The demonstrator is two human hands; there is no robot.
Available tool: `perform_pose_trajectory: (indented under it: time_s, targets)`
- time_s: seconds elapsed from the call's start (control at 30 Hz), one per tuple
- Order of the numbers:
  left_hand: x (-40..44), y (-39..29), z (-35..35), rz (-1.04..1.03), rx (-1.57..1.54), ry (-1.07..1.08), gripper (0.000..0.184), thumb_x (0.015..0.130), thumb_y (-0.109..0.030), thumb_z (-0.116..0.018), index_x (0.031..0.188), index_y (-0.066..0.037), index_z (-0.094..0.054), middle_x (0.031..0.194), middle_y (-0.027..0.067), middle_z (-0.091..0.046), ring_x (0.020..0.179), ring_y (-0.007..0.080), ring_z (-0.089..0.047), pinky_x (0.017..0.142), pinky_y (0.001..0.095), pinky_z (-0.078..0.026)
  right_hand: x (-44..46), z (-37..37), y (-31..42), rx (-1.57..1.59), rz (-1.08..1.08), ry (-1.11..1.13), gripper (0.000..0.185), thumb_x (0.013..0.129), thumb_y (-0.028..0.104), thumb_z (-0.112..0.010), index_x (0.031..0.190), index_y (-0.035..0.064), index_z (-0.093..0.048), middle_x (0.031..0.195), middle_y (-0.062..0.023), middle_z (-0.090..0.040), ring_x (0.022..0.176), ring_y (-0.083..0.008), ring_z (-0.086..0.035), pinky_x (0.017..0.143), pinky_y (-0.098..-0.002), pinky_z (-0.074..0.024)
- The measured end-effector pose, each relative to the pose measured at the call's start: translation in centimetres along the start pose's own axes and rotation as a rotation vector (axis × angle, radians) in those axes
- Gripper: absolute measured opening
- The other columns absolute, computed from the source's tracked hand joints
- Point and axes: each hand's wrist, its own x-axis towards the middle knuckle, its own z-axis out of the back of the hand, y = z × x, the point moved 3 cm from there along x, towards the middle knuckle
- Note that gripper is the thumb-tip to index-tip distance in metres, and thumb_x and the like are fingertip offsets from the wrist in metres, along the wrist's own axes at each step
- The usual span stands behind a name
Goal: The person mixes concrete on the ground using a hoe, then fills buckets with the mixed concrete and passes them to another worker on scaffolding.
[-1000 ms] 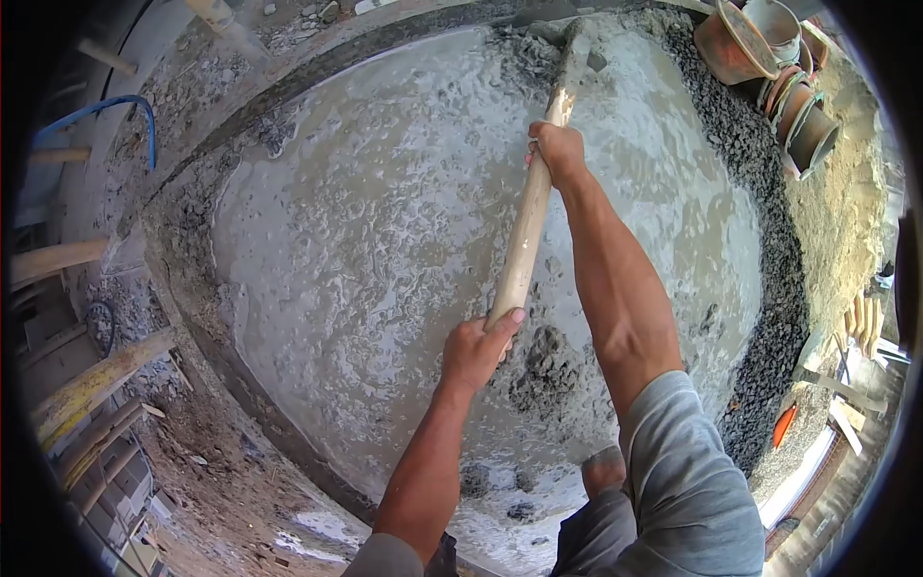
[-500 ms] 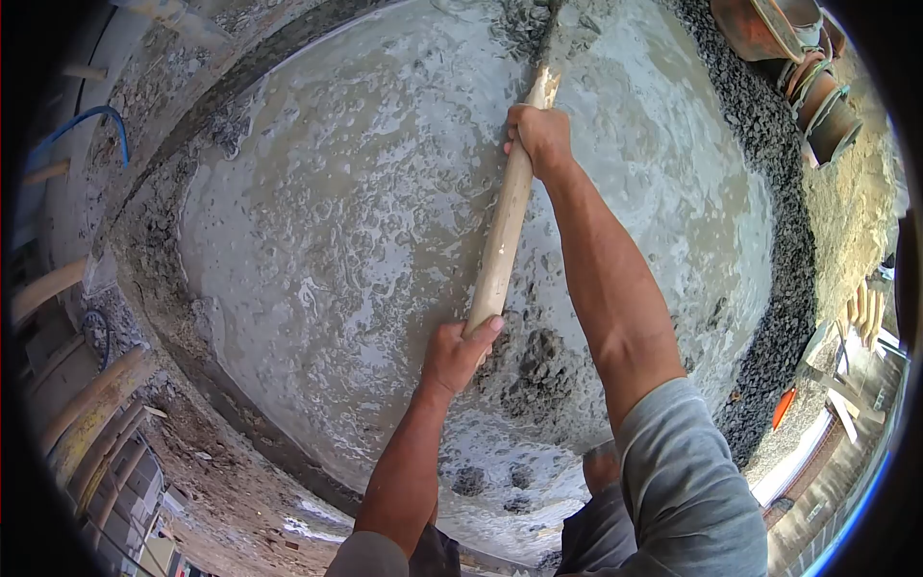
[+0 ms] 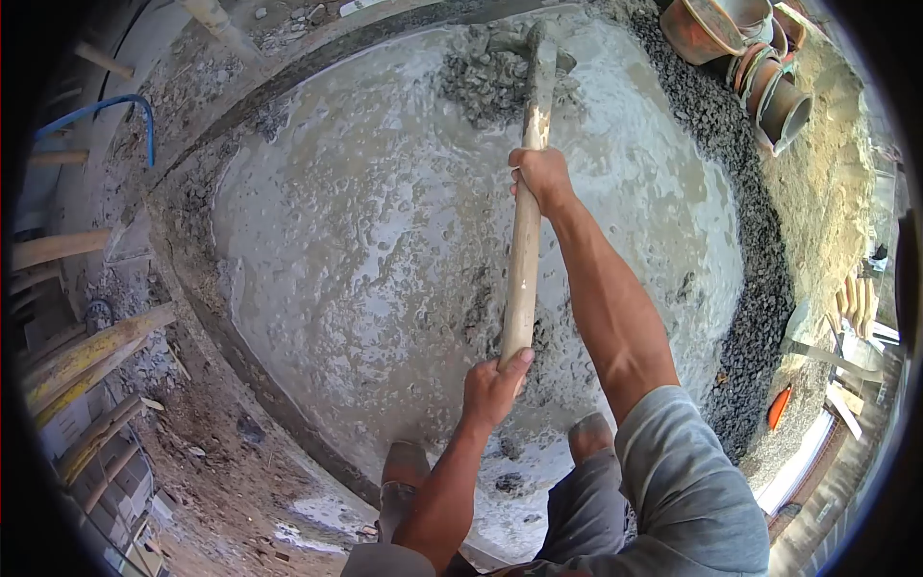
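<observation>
Both my hands grip the pale wooden handle of a shovel [image 3: 523, 260]. My right hand [image 3: 544, 179] is closed around it near the splintered end, just below the grey metal socket. Lower down, my left hand [image 3: 494, 387] wraps the butt end of the handle, thumb on top. The shovel's metal end lies at the far side of the wet concrete [image 3: 356, 250], beside a coarse grey lump of mix [image 3: 488, 82]. Wet mix hides much of the blade, so its shape is unclear.
Dark gravel [image 3: 764, 288] borders the concrete on the right. Stacked buckets [image 3: 781, 113] stand at the upper right. An orange object [image 3: 779, 409] lies on the right. Wooden poles [image 3: 101, 351] and a blue hose [image 3: 106, 100] are at the left. My boots [image 3: 589, 438] stand at the near edge.
The view has shifted, showing more of the far side and my boots. The shovel's metal end and the lump beside it now show more fully. Both hands keep their grip.
</observation>
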Motion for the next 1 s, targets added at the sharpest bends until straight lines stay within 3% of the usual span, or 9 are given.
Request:
perform_pose_trajectory:
  time_s: [0.1, 0.3, 0.37, 0.47, 0.67, 0.77, 0.83, 0.93, 1.0]
  targets:
    - [-4.9, 1.1, -0.7, 0.029, -0.060, -0.025, 0.058, 0.080, -0.061, -0.058, 0.072, -0.004, -0.066, 0.054, 0.0068, -0.057, 0.051, 0.0192, -0.057, 0.053, 0.0341, -0.044, -4.6, 0.2, -2.9, 0.038, -0.068, 0.022, 0.016, 0.071, 0.005, -0.060, 0.080, -0.0060, -0.053, 0.063, -0.0112, -0.055, 0.049, -0.0207, -0.054, 0.042, -0.0354, -0.0473]
    - [-10.8, 6.0, 1.6, -0.027, 0.581, -0.190, 0.053, 0.074, -0.064, -0.062, 0.084, -0.013, -0.071, 0.063, 0.0127, -0.064, 0.062, 0.0301, -0.065, 0.058, 0.0392, -0.049, -12.2, 2.0, -8.7, 0.264, -0.207, -0.045, 0.012, 0.074, 0.005, -0.059, 0.080, -0.0003, -0.049, 0.061, -0.0080, -0.052, 0.042, -0.0185, -0.052, 0.038, -0.0337, -0.0439]
    - [-12.7, 7.5, 1.0, -0.027, 0.570, -0.146, 0.053, 0.072, -0.065, -0.063, 0.086, -0.015, -0.072, 0.064, 0.0127, -0.065, 0.062, 0.0310, -0.065, 0.058, 0.0399, -0.049, -13.9, 3.0, -10.7, 0.306, -0.215, -0.083, 0.014, 0.074, 0.006, -0.058, 0.083, 0.0001, -0.050, 0.061, -0.0079, -0.052, 0.041, -0.0179, -0.051, 0.038, -0.0335, -0.0439]
    - [-13.4, 7.3, 0.7, -0.063, 0.576, -0.065, 0.051, 0.071, -0.062, -0.066, 0.090, -0.015, -0.073, 0.065, 0.0118, -0.065, 0.063, 0.0305, -0.065, 0.058, 0.0394, -0.050, -16.1, 4.6, -8.4, 0.273, -0.243, -0.087, 0.015, 0.074, 0.006, -0.058, 0.086, 0.0004, -0.049, 0.061, -0.0078, -0.052, 0.041, -0.0178, -0.051, 0.038, -0.0333, -0.0441]
    - [-8.2, -3.6, 0.9, -0.288, 0.482, 0.044, 0.045, 0.073, -0.053, -0.069, 0.085, -0.009, -0.072, 0.062, 0.0106, -0.064, 0.059, 0.0277, -0.064, 0.057, 0.0379, -0.049, -12.9, 8.7, 3.1, 0.301, 0.022, -0.166, 0.015, 0.077, 0.010, -0.058, 0.082, -0.0007, -0.050, 0.062, -0.0081, -0.053, 0.043, -0.0187, -0.054, 0.040, -0.0333, -0.0458]
    - [-9.5, -7.3, 0.4, -0.232, 0.440, 0.110, 0.044, 0.077, -0.051, -0.067, 0.083, -0.008, -0.071, 0.060, 0.0087, -0.062, 0.057, 0.0230, -0.063, 0.057, 0.0361, -0.048, -13.6, 9.6, 5.9, 0.231, 0.011, -0.166, 0.015, 0.077, 0.011, -0.058, 0.082, -0.0010, -0.050, 0.062, -0.0079, -0.053, 0.043, -0.0185, -0.054, 0.040, -0.0330, -0.0456]
    - [-13.4, -6.3, -0.1, -0.099, 0.317, 0.151, 0.046, 0.079, -0.053, -0.064, 0.081, -0.007, -0.070, 0.058, 0.0076, -0.061, 0.056, 0.0200, -0.061, 0.057, 0.0352, -0.047, -14.7, 8.9, 4.2, 0.146, -0.055, -0.127, 0.015, 0.077, 0.011, -0.058, 0.082, -0.0009, -0.050, 0.063, -0.0078, -0.053, 0.044, -0.0185, -0.054, 0.039, -0.0330, -0.0455]
    - [-19.5, -0.2, 0.9, 0.154, 0.309, 0.091, 0.053, 0.082, -0.057, -0.059, 0.079, -0.005, -0.069, 0.057, 0.0064, -0.058, 0.057, 0.0162, -0.058, 0.057, 0.0338, -0.046, -17.5, 5.2, -5.1, 0.148, -0.267, -0.071, 0.016, 0.075, 0.007, -0.058, 0.082, -0.0052, -0.051, 0.061, -0.0098, -0.053, 0.043, -0.0196, -0.052, 0.040, -0.0335, -0.0448]
    - [-21.0, 2.9, 3.4, 0.108, 0.410, 0.126, 0.051, 0.083, -0.053, -0.060, 0.080, -0.003, -0.068, 0.059, 0.0097, -0.060, 0.057, 0.0189, -0.060, 0.057, 0.0352, -0.046, -18.5, 3.4, -9.7, 0.179, -0.377, -0.086, 0.016, 0.073, 0.007, -0.058, 0.081, -0.0057, -0.053, 0.060, -0.0101, -0.053, 0.045, -0.0209, -0.054, 0.042, -0.0350, -0.0458]
